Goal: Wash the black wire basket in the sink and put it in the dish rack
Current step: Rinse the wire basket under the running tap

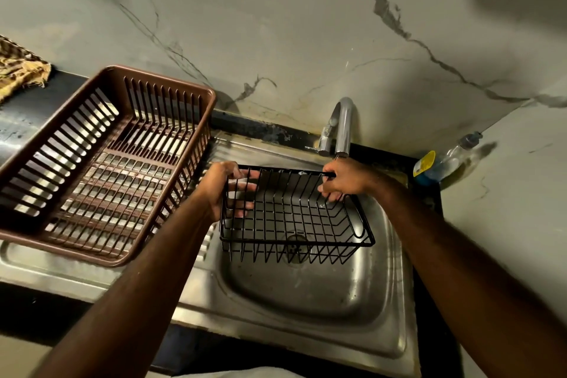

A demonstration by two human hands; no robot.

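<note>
basket held over the basin, under the spout, rack to the left

head view: black wire basket is up in the air over the sink, open side up, tilted a bit toward the camera. its long axis runs left-right, across the person. left hand grips the left end, fingers curled through the wires and visible inside. right hand pinches the far right corner of the top rim, fingers curled round the wire. both hands are at the far side, so the near rim hangs free. faucet spout sits just behind and above the right hand; no water visible. i'd judge washing hasn't started or is between rinses, can't tell which. brown dish rack sits on the drainboard to the left, beside the left hand, so the left arm is nearer for the transfer. bottle lies at the right corner with a yellow label; print too small to read. no other writing visible.
</note>
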